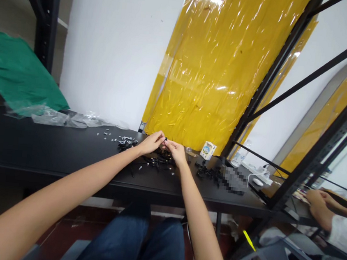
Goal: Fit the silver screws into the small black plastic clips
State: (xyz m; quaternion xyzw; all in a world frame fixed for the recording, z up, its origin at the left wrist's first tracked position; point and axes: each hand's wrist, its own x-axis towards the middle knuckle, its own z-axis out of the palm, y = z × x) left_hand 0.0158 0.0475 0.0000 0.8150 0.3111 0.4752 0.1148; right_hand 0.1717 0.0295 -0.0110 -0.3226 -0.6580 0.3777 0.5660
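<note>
My left hand (153, 142) and my right hand (175, 150) meet over the black table. Between their fingertips is a small black part (166, 139), pinched from both sides; it is too small to tell its kind. Below the hands lies a loose heap of small black parts (157, 161). Left of my left wrist sits another black pile (126, 145), with small silvery pieces (126, 138) that look like screws behind it. A few single silvery pieces lie apart on the tabletop.
More black parts (208, 171) lie to the right, near a small printed box (208, 150) and a clear bottle (241, 153). A power strip (257, 173) and white mouse (257, 182) are beside the rack post. Clear plastic bags (66, 118) lie back left. Another person's hands (320, 205) are far right.
</note>
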